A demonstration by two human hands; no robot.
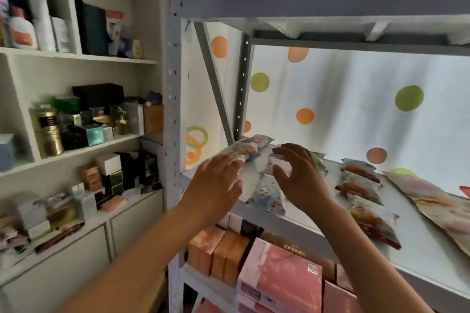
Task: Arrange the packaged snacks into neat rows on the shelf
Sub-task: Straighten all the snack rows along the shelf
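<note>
Several small pale snack packets (269,193) lie in a loose cluster at the left end of the white shelf (419,249), with more packets (250,148) toward the back corner. My left hand (213,185) reaches over the shelf's left edge, fingers straight, its tips touching a packet. To its right, my right hand (300,175) hovers over the cluster with fingers spread and slightly bent, holding nothing that I can see. Further right, a row of red and orange snack packets (366,193) runs from back to front.
A large flat pale bag (437,206) lies at the shelf's right. A grey upright (174,134) stands by my left hand. Pink and orange boxes (277,277) fill the shelf below. A white cabinet (76,134) on the left holds boxes and tins. A dotted curtain hangs behind.
</note>
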